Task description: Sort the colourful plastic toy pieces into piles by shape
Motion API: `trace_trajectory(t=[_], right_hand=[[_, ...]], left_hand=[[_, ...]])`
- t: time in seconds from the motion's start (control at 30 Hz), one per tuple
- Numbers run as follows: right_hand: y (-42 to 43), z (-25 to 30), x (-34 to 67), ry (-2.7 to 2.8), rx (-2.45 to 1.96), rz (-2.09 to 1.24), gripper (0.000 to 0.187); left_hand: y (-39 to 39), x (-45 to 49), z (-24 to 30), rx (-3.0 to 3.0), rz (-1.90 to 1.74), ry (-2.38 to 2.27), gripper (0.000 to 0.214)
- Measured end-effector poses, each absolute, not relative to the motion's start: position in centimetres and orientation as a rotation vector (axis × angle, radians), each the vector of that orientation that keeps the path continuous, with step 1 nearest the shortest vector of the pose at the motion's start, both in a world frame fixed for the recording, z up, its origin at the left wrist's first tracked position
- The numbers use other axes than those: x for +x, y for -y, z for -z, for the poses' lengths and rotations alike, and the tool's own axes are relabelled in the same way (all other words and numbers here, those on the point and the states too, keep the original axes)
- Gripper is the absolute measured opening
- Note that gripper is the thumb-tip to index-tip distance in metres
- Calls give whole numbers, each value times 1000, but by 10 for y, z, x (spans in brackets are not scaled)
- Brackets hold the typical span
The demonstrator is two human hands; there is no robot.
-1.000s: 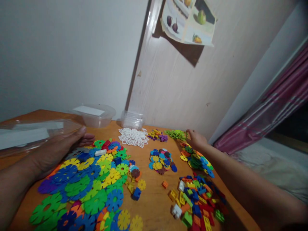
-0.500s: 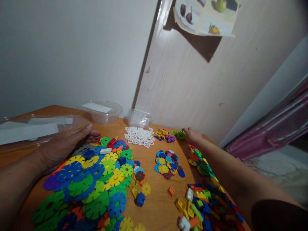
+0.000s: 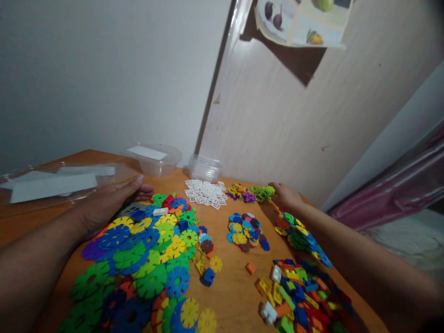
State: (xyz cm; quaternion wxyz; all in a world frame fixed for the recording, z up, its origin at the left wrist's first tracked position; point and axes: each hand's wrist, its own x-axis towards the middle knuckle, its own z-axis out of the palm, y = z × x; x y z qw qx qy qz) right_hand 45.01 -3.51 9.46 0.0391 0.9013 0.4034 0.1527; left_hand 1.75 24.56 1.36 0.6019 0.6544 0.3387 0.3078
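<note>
My left hand, open with fingers stretched forward, rests along the far left side of a big heap of flower-shaped plastic discs. It holds nothing I can see. At the back right, my right hand touches or nearly touches the right side of a small pile of green plastic pieces. Its fingers are bent and partly hidden, with no held piece visible. Purple pieces and yellow pieces lie just left of the green ones. White lattice pieces are piled farther left.
Small round discs lie mid-table. Building bricks are heaped front right, below more discs. A clear tub, stacked clear containers and flat clear packaging stand towards the back, by the wall.
The view has shifted slightly, moving the table rightward in it. My right hand has drawn a little right, and the green pieces show more fully and brightly. My left hand stays beside the disc heap.
</note>
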Motion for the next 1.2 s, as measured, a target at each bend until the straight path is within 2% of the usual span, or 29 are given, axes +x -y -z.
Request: trace_trajectory(t=[0.1,0.23,0.37,0.47,0.63,0.77,0.93,1.2], right_hand=[[38,-95,427,-1415,2765,-457,46],[43,-92,384,-1758,2697,-342,35],[49,-91,329,-2098,2551,-91,21],[54,-95,286,-2321,2431,233,14],[57,-95,236,-2452,2195,518,15],[54,-82,219,-2546,2011,539,34],[54,-83,215,-2532,2019,516,22],[108,-124,275,-2282,2495,425,23]], left_hand=[[-244,18,-14,1510,-721,-764,81],[-238,19,-18,1488,-736,-744,80],[-235,20,-20,1510,-740,-728,82],[-235,20,-20,1525,-749,-732,80],[-236,20,-21,1519,-739,-727,80],[-236,20,-21,1525,-738,-734,82],[-237,19,-22,1518,-715,-733,84],[-235,20,-21,1514,-739,-727,82]])
